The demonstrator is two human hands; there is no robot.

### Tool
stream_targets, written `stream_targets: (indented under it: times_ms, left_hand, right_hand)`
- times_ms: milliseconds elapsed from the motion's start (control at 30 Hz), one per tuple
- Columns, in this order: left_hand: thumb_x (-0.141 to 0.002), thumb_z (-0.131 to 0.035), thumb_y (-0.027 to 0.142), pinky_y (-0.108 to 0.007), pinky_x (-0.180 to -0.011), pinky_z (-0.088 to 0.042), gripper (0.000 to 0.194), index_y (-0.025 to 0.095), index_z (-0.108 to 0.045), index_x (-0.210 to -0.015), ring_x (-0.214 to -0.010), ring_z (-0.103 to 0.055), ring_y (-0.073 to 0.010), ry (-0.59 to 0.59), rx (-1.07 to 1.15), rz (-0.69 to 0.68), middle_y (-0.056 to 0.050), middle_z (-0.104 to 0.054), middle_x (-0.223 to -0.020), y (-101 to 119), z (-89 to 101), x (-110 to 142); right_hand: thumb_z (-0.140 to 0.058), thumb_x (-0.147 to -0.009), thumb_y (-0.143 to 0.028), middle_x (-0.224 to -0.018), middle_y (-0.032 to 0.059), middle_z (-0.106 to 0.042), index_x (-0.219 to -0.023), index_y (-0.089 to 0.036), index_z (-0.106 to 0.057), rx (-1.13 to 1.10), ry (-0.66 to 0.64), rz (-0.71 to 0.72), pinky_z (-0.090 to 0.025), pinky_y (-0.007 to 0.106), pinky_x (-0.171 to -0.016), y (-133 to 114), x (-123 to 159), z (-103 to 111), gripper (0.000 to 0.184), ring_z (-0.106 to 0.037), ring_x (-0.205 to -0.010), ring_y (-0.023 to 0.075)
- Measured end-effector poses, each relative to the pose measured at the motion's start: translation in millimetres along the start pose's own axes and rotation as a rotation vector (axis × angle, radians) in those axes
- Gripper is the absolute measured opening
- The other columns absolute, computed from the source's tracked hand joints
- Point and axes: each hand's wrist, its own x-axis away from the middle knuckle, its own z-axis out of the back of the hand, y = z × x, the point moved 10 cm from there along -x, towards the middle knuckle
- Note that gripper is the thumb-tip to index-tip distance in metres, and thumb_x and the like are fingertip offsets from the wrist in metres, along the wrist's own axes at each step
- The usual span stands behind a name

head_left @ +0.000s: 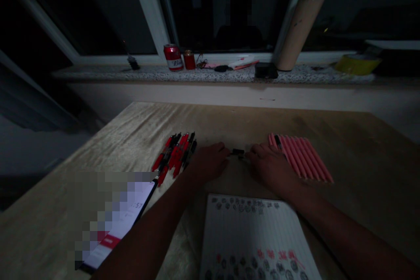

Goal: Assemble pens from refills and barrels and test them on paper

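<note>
My left hand point(213, 159) and my right hand point(267, 164) rest low over the table, fingertips facing each other with a small gap. In that gap shows a black pen point(238, 152), seemingly in separate pieces; the fingers of both hands are closed at its ends. Dim light hides exactly how each grips. Left of my left hand lies a loose pile of red and black pens point(177, 153). Beside my right hand is a row of pink pens point(305, 157), with one black pen point(278, 141) among them. A lined notebook point(252, 232) with black and red marks lies below my hands.
A phone point(131, 210) with a lit screen lies at the left, partly behind my left forearm. On the windowsill stand a red can point(173, 57), a small red jar point(189, 60), a black box point(266, 70), a tall cardboard tube point(303, 24) and a yellow tape roll point(357, 64).
</note>
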Motion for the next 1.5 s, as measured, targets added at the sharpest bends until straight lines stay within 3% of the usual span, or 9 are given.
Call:
stream_targets:
  times_ms: [167,300,700,967,1500]
  left_hand:
    - [-0.087,-0.048,0.024,-0.035,-0.088,-0.041,0.019,0.017,-0.056,-0.101,-0.099,-0.050,-0.0212,0.090,-0.005,-0.066,-0.008,-0.054,-0.104,24,3.2,-4]
    - [-0.090,-0.043,0.023,-0.037,-0.089,-0.038,0.018,0.015,-0.057,-0.096,-0.097,-0.048,-0.0211,0.124,-0.006,-0.062,-0.008,-0.054,-0.101,34,-0.1,-10]
    - [-0.090,-0.045,0.026,-0.035,-0.086,-0.039,0.019,0.017,-0.061,-0.097,-0.095,-0.049,-0.0194,0.126,0.014,-0.070,-0.006,-0.056,-0.097,28,-14.9,-14]
    - [-0.089,-0.046,0.022,-0.036,-0.087,-0.039,0.015,0.016,-0.060,-0.090,-0.092,-0.050,-0.0199,0.188,-0.058,-0.032,-0.006,-0.055,-0.094,20,-8.1,-12]
    - [-0.088,-0.046,0.026,-0.037,-0.086,-0.039,0.018,0.015,-0.060,-0.089,-0.094,-0.050,-0.0212,0.159,-0.061,-0.025,-0.008,-0.055,-0.096,19,-5.7,-10]
  right_hand:
    - [-0.051,-0.084,-0.018,-0.088,0.0076,-0.056,-0.097,-0.020,-0.061,-0.025,-0.035,0.021,-0.030,0.033,-0.072,-4,-1,-7,0.017,-0.049,-0.085,0.0227]
    - [-0.051,-0.084,-0.019,-0.088,0.0073,-0.056,-0.099,-0.020,-0.061,-0.025,-0.045,0.038,-0.030,0.033,-0.072,-5,0,-8,0.018,-0.049,-0.085,0.0226]
    - [-0.049,-0.086,-0.021,-0.089,0.0065,-0.056,-0.099,-0.022,-0.062,0.009,-0.065,0.036,-0.029,0.034,-0.075,-1,0,-2,0.018,-0.048,-0.086,0.0229]
    - [-0.048,-0.088,-0.023,-0.091,0.0075,-0.056,-0.097,-0.022,-0.062,0.060,-0.068,0.006,-0.029,0.036,-0.078,7,3,-2,0.016,-0.048,-0.092,0.0251]
    - [-0.049,-0.087,-0.022,-0.093,0.0082,-0.057,-0.101,-0.022,-0.063,0.055,-0.068,0.018,-0.030,0.037,-0.081,9,2,1,0.020,-0.049,-0.094,0.0253]
